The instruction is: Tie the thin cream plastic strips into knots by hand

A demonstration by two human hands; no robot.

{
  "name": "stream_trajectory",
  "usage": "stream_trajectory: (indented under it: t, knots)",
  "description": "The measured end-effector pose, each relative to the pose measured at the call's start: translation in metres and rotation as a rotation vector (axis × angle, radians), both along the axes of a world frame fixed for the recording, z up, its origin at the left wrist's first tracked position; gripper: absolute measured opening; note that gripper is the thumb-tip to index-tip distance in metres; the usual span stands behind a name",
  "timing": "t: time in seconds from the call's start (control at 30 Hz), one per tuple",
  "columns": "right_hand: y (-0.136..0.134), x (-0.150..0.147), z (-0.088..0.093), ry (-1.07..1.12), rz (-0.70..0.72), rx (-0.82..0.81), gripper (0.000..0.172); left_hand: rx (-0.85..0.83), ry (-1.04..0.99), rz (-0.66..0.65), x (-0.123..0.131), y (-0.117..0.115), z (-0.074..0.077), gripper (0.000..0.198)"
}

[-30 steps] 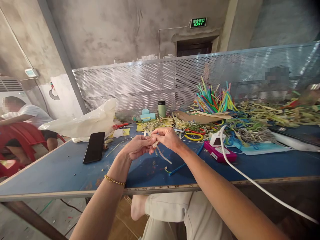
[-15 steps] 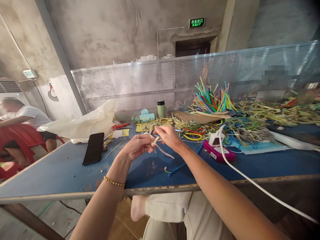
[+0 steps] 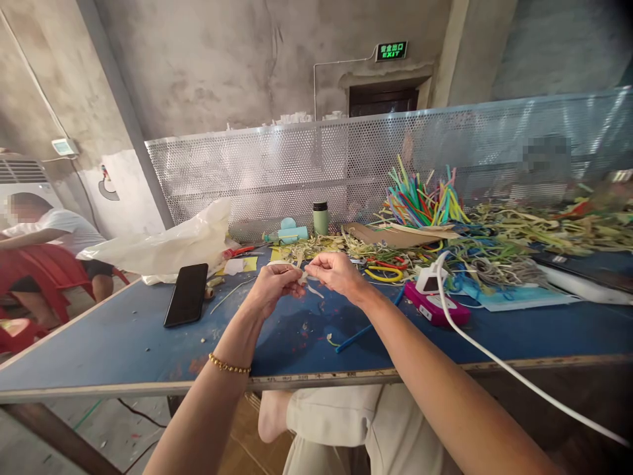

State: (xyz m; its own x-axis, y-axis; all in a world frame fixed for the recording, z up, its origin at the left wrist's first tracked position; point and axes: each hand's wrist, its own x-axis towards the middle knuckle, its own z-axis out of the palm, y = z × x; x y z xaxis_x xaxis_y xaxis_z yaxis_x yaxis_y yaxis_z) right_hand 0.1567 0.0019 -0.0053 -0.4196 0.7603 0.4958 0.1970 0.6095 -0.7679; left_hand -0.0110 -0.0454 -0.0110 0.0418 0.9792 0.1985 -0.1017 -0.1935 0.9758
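Both hands are up over the middle of the blue desk (image 3: 123,336), meeting fingertip to fingertip. The left hand (image 3: 274,285) has its grip pinched narrow on a pale strip (image 3: 312,287), thumb and forefinger closed on it. The right hand (image 3: 336,272) pinches the same strip from the other side, grip just as tight, and the two hands almost touch. The strip's short loose end hangs just below the fingers, held above the desk. A gold bracelet (image 3: 228,364) sits on the left wrist. Near the hands, a blue stick (image 3: 363,330) lies on the desk among small scraps. To the left a black phone (image 3: 186,294) lies flat, with a white plastic bag (image 3: 168,247) beyond it. To the right sits a pink device (image 3: 438,310) with a white cable (image 3: 494,359). At the far side, a heap of coloured strips (image 3: 425,198) lies against the perforated screen (image 3: 297,171).
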Motion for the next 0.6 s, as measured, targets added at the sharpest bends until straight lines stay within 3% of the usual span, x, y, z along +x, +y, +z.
stream_trajectory:
  t: [0.2, 0.4, 0.6]
  knots:
    - [0.0046, -0.0015, -0.0032, -0.043, -0.07, 0.076, 0.025, 0.01, 0.072, -0.042, 0.0024, -0.0022, 0.0003, 0.02]
    - [0.003, -0.0013, -0.0033, -0.075, -0.064, 0.083, 0.024, 0.05, 0.079, -0.145, 0.0003, -0.0022, -0.0009, 0.033]
    - [0.0045, -0.0014, -0.0021, -0.073, -0.064, 0.125, 0.023, 0.054, 0.066, -0.18, -0.0021, -0.0012, -0.0036, 0.031]
